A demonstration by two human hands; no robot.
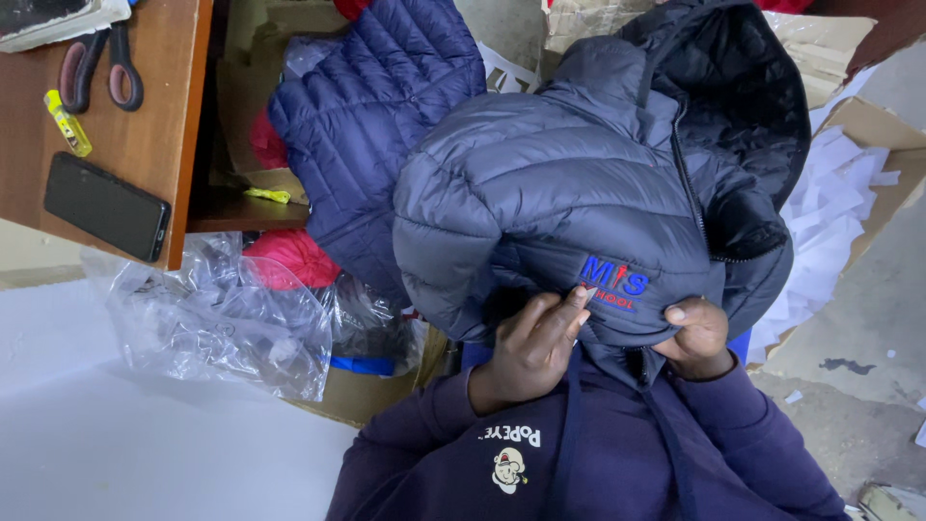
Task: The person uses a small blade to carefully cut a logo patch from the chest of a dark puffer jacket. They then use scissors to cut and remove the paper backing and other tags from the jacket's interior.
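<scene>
Lying across the lap, front and centre: big grey quilted hooded puffer jacket (579, 183) with embroidered chest badge. Peeking out behind it upper left, navy quilted jacket (371, 106). Sprawling well left of it, crumpled clear plastic bags (217, 314). Gripping its lower hem, left hand (531, 347) and right hand (696, 336), apart, both pinching fabric. Sitting far left on brown wooden desk (145, 116): black phone (106, 205), scissors (101, 63).
</scene>
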